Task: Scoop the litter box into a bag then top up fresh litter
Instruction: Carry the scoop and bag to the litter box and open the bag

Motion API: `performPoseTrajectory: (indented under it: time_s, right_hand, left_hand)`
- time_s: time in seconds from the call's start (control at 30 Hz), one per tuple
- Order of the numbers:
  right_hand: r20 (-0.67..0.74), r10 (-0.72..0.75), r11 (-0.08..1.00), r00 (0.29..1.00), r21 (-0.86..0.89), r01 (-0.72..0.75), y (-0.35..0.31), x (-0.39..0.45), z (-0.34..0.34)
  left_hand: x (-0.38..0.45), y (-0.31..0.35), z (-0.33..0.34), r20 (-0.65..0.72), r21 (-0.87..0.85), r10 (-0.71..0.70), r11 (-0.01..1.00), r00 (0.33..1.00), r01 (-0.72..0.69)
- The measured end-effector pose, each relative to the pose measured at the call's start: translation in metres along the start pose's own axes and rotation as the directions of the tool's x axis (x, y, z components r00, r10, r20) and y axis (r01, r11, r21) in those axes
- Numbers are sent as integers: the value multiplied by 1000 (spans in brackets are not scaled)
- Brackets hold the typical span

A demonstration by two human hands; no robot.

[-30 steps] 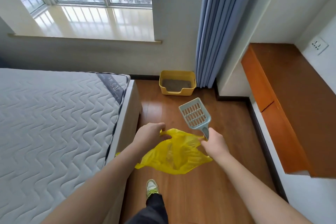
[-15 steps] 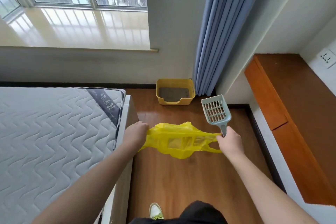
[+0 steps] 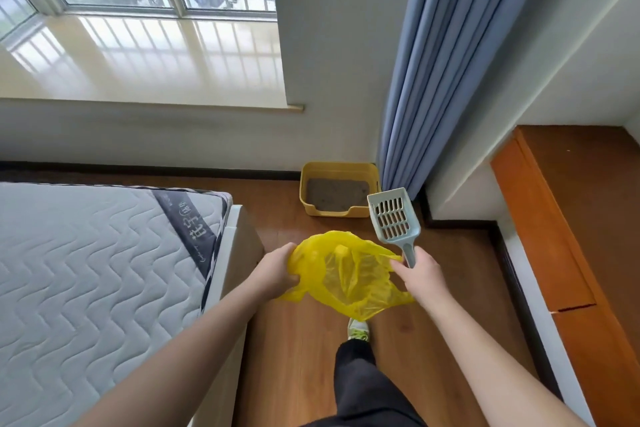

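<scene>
While the litter box (image 3: 337, 191) is sitting on the floor ahead against the wall, the left hand (image 3: 275, 275) is gripping the yellow bag (image 3: 348, 276); the right hand (image 3: 417, 275) is gripping the scoop (image 3: 393, 220) (probably pinching the bag's other edge too). Bed (image 3: 104, 274) is crowding left; the floor lane ahead is looking open.

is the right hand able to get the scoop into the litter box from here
Probably not yet: the right hand holds the scoop well short of the litter box; bare wooden floor ahead leaves the way free.
</scene>
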State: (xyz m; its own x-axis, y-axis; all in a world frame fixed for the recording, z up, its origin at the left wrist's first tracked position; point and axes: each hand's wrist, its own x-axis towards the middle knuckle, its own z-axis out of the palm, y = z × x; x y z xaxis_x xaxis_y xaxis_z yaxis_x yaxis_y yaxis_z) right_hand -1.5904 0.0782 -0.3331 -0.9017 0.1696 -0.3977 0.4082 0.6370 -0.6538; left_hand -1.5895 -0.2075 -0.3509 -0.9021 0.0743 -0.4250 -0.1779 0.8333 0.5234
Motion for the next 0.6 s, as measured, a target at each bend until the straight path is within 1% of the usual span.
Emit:
performPoseTrajectory:
  time_s: [0.07, 0.17, 0.23, 0.33, 0.43, 0.6]
  right_hand:
    - [34, -5, 1000, 999, -7, 6, -4, 33, -5]
    - [92, 7, 1000, 996, -5, -7, -10, 74, -16]
    - [133, 0, 1000, 991, 5, -1, -12, 99, -22]
    - [187, -13, 999, 982, -29, 19, -20, 130, -29]
    - [223, -15, 999, 975, -42, 25, -27, 151, -28]
    - [227, -1, 1000, 974, -12, 3, -37, 168, -15]
  left_hand:
    - [23, 4, 0, 39, -37, -56, 998, 998, 58]
    - [53, 17, -2, 71, -81, -91, 992, 993, 97]
    - [71, 29, -3, 27, -77, -105, 991, 994, 107]
    - [97, 46, -5, -64, -38, -136, 990, 989, 133]
    - [114, 57, -4, -79, 2, -136, 991, 987, 137]
    - [134, 55, -4, -124, -6, -117, 993, 985, 117]
